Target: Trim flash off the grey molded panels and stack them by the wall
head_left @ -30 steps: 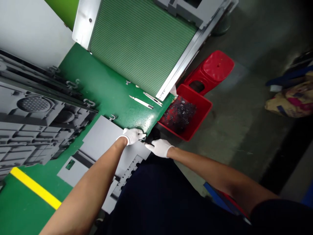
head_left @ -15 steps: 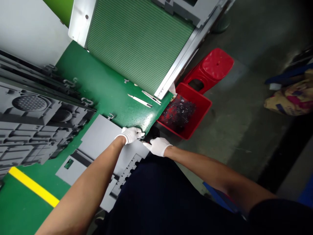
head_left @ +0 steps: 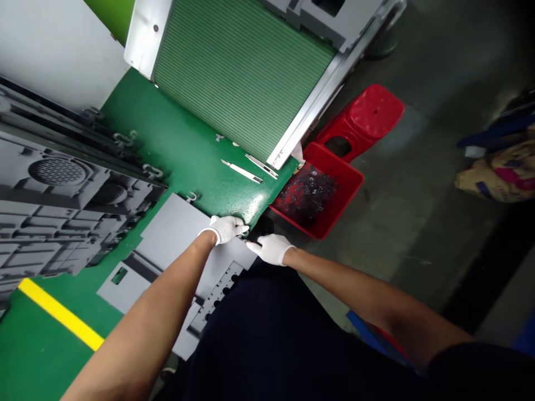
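Observation:
A flat grey plastic panel (head_left: pixel 175 228) lies at the near edge of the green table, against my dark clothing. My left hand (head_left: pixel 225 229), in a white glove, is closed on the panel's far right corner, its fingertips by a small hook-shaped part. Just right of that corner is my right hand (head_left: pixel 272 249), also gloved in white. Its fingers are pinched around a thin, small thing whose tip points at the corner; its kind is too small to make out. A craft knife (head_left: pixel 242 171) and tweezers (head_left: pixel 262 166) lie on the table beyond my hands.
A red bin (head_left: pixel 340 192) with dark scraps stands right of the table, beside a red stool (head_left: pixel 374 114). Behind is a ribbed green conveyor belt (head_left: pixel 242 72). Large grey moulded panels (head_left: pixel 58 206) stand at left. Yellow tape (head_left: pixel 61 314) marks the table.
The view has shifted slightly, so the surroundings sit a little further right. Both hands stay at the panel's corner with hardly any visible movement.

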The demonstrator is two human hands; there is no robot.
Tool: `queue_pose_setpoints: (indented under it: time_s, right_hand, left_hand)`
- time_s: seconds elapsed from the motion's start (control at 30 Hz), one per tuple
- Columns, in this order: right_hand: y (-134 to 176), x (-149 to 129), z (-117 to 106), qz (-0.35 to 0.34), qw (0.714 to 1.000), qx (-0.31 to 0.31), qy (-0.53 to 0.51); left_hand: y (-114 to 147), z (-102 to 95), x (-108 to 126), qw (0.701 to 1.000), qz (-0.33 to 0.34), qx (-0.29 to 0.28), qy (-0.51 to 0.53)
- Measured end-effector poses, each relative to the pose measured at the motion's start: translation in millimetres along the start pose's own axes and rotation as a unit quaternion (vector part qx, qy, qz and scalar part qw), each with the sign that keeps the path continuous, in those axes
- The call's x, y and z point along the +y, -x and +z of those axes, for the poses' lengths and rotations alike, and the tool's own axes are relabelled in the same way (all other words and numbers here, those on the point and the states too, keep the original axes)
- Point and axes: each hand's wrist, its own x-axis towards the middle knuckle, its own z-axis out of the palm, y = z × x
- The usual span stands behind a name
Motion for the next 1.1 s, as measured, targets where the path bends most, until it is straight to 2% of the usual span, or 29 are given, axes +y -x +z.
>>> queue_pose_setpoints:
  time_s: [0.27,0.43,0.63,0.73,0.87,1.1]
  right_hand:
    - [-1,-7,5,0.013,1.0,0.018,0.006]
    - [-4,-6,7,-0.011,0.999,0.034,0.032]
    - [-8,1,-4,-0.045,0.996,0.02,0.069]
    - [-8,3,-5,-0.037,0.998,0.01,0.048]
    - [-7,2,2,-0.027,0.999,0.027,0.016]
    - [-6,-4,3,-0.017,0.999,0.023,0.032]
  left_hand:
    - [3,-1.6,4,1.0,-0.006,0.007,-0.008]
    - [-1,0.6,1,1.0,-0.011,0.006,0.007]
    - [0,0.9,0,1.0,-0.007,0.013,-0.002]
    - [1,0.3,-1,1.0,0.002,0.007,-0.006]
    - [1,0.1,-2,1.0,0.003,0.006,-0.007]
    - [2,-2.0,2,1.0,0.001,0.016,0.014]
